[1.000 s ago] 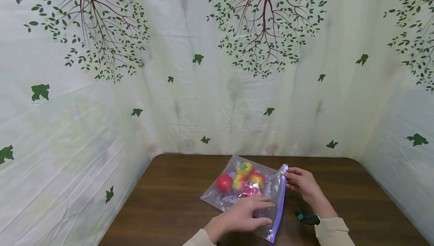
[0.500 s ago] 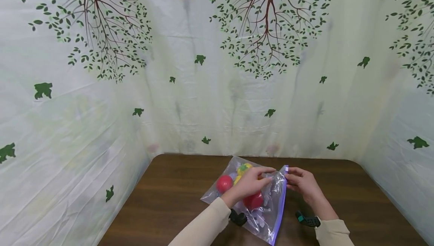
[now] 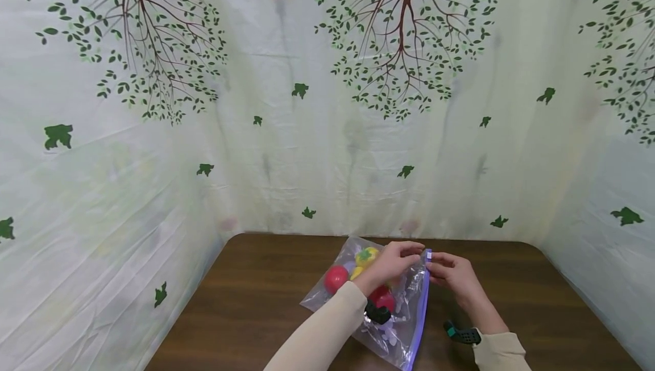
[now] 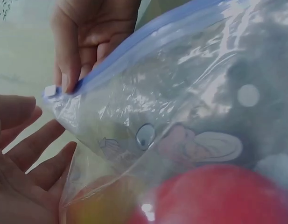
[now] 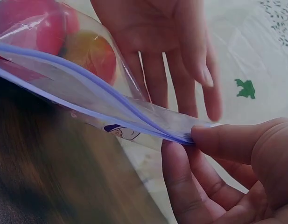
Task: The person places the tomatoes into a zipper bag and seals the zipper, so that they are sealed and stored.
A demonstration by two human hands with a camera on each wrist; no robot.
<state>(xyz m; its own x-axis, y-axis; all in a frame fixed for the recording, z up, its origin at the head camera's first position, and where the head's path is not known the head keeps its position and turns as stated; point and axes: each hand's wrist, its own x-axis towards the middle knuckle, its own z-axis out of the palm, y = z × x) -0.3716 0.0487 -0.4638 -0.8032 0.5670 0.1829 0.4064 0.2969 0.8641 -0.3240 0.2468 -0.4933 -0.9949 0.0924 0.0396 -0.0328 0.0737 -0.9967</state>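
A clear zip bag (image 3: 406,325) with a purple-blue zip strip (image 3: 421,308) lies on the table. Inside are a red round fruit (image 3: 336,279), a yellow piece with a green top (image 3: 366,255) and another red piece (image 3: 382,298). My right hand (image 5: 228,172) pinches the far end of the strip between thumb and finger, beside a small white tab (image 4: 50,90). From there the strip's two halves spread apart in the right wrist view. My left hand (image 3: 391,263) reaches over the bag to its far corner, fingers mostly straight, and partly hides the contents.
The brown wooden table (image 3: 245,297) extends to both sides of the bag. A pale cloth (image 3: 276,189) printed with trees and leaves hangs behind it. Dark bands circle both wrists, the right wristband (image 3: 463,334) sitting above the table.
My left hand has moved from the bag's near part to its far corner, beside the right hand. The right hand keeps its pinch on the strip, with the bag barely shifted.
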